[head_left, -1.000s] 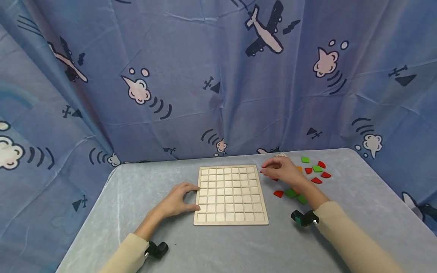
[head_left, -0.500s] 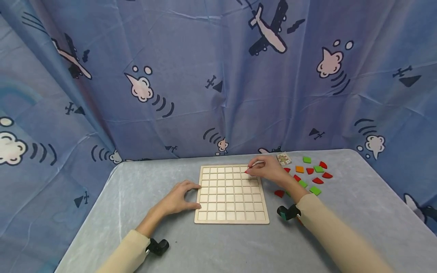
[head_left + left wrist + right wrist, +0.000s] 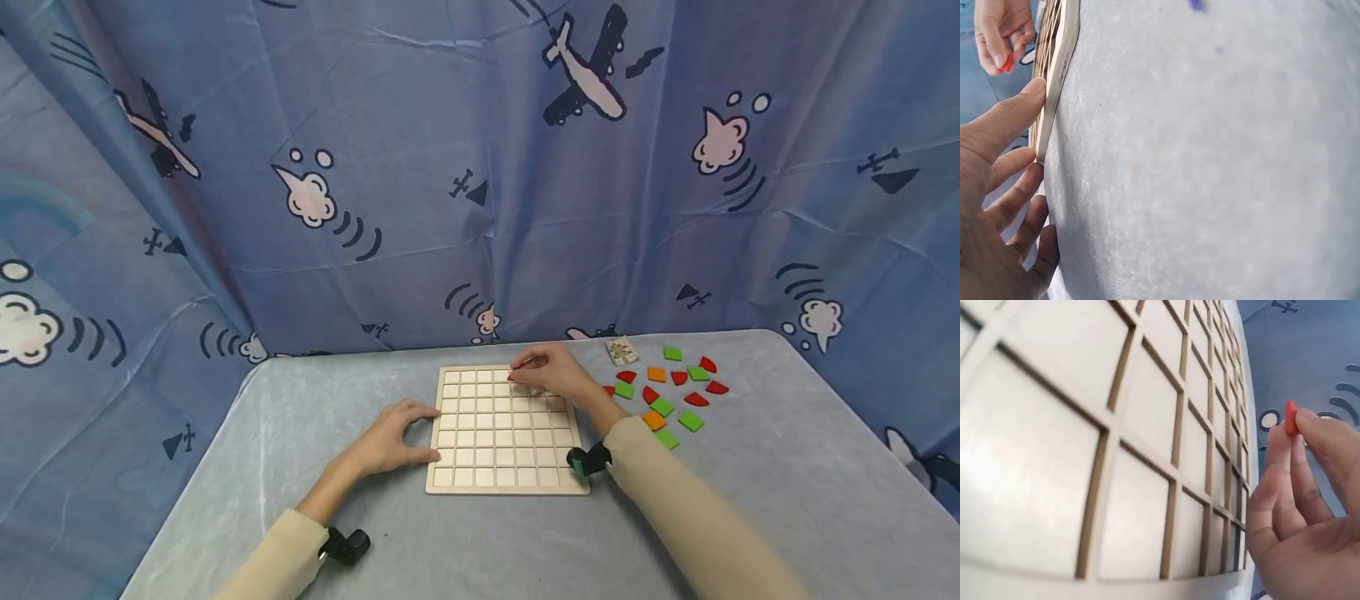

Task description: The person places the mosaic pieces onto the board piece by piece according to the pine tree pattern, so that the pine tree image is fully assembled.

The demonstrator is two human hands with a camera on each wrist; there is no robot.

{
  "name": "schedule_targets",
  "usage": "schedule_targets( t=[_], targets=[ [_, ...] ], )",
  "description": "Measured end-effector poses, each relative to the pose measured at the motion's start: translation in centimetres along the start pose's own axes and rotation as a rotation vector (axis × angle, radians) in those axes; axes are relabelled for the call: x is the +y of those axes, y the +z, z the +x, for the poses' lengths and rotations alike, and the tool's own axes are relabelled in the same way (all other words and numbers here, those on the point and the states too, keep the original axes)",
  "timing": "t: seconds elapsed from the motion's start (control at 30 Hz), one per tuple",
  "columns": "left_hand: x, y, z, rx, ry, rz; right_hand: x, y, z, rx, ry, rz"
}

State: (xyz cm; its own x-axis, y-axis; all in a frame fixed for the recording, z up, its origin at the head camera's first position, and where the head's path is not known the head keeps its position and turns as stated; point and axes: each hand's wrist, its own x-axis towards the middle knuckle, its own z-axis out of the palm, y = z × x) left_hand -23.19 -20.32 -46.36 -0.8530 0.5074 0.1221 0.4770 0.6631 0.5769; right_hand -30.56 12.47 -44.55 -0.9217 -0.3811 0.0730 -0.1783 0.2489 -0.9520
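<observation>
A square wooden grid board (image 3: 504, 433) lies on the grey cloth, its cells bare wood. At its left edge my left hand (image 3: 392, 437) rests with thumb and fingertips spread apart along the rim; the left wrist view shows the thumb (image 3: 1016, 112) touching that rim. Over the board's far part, my right hand (image 3: 553, 371) pinches a small red piece (image 3: 1290, 417) between thumb and fingers. Only part of this piece shows, so its full outline is hidden. In the right wrist view it is held up clear of the grid.
Right of the board lie several loose flat pieces: red quarter-circles (image 3: 697, 399), green squares (image 3: 692, 421) and orange squares (image 3: 656, 374). A small patterned tile (image 3: 622, 351) is near the table's back edge. A patterned blue curtain (image 3: 420, 208) hangs behind the table.
My right hand has moved left from the loose pieces to above the board, carrying the red piece. The left hand has stayed at the board's left edge.
</observation>
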Motion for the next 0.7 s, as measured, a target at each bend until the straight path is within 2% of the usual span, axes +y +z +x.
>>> schedule_targets(
  t=[0.33, 0.47, 0.57, 0.7],
  targets=[
    [0.0, 0.0, 0.1, -0.011, -0.012, -0.006, 0.6, 0.8, 1.1, 0.039, 0.022, -0.009],
    [0.0, 0.0, 0.0, -0.009, -0.005, -0.001, 0.8, 1.1, 1.8, 0.028, -0.008, -0.022],
    [0.0, -0.1, 0.0, -0.005, 0.002, -0.003, 0.9, 1.4, 2.3, 0.038, -0.029, -0.075],
    [0.1, -0.1, 0.0, -0.009, 0.007, -0.009, 1.0, 1.6, 2.9, 0.061, -0.018, -0.18]
  ],
)
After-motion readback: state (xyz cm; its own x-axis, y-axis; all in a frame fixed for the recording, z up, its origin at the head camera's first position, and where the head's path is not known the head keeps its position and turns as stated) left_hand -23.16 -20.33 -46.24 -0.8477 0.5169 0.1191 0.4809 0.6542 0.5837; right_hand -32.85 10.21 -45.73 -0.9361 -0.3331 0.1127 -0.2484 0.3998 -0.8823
